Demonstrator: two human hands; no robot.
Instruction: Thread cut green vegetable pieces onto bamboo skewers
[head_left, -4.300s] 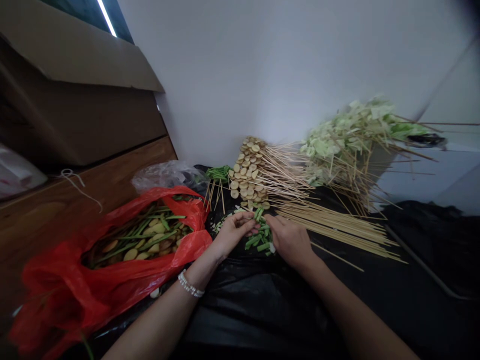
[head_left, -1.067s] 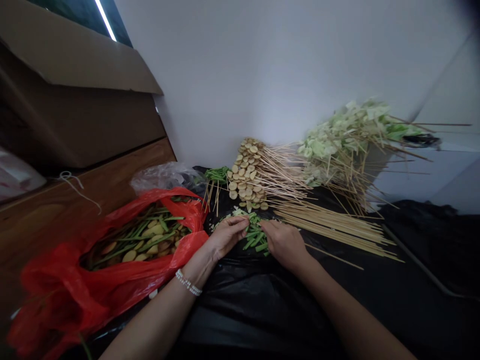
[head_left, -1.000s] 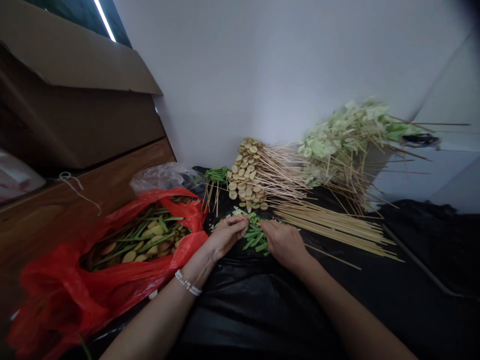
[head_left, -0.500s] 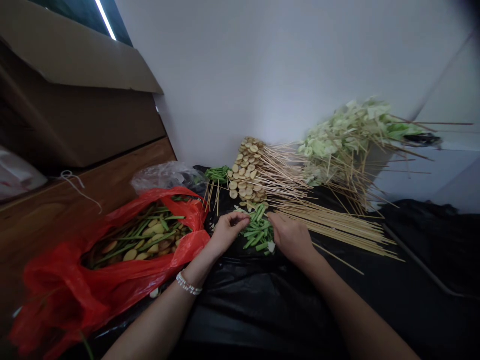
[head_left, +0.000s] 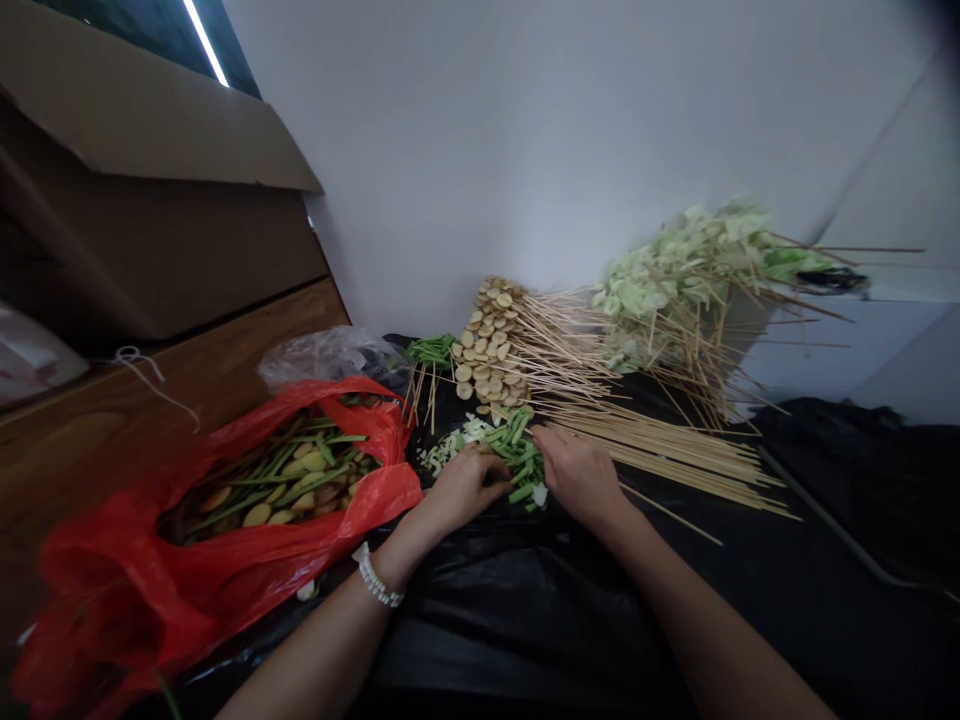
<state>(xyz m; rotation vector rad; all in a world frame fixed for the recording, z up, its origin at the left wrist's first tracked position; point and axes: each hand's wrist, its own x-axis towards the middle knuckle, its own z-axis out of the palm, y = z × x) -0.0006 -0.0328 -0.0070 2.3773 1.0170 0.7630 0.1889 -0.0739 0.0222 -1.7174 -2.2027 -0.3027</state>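
A pile of cut green vegetable pieces [head_left: 525, 462], like short bean or stem lengths, lies on the black plastic between my hands. My left hand [head_left: 466, 488], with a beaded bracelet at the wrist, is at the pile's left edge, fingers curled down; what they pinch is hidden. My right hand [head_left: 576, 468] is closed at the pile's right side, its fingertips turned away, so what it grips cannot be seen. Small pale chopped bits [head_left: 450, 447] lie behind my left hand. Bare bamboo skewers [head_left: 675, 460] spread out to the right of my right hand.
Skewered potato slices [head_left: 489, 345] are stacked by the wall, with skewered green pieces [head_left: 433, 350] beside them. Skewered cabbage leaves [head_left: 675, 260] are heaped at the back right. A red plastic bag [head_left: 300, 530] of vegetables stands at left, near a clear bag [head_left: 322, 355] and a cardboard box [head_left: 172, 240].
My left hand has moved down and slightly right from its raised pinch to the pile's edge, uncovering the pale bits behind it. My right hand stays almost in place.
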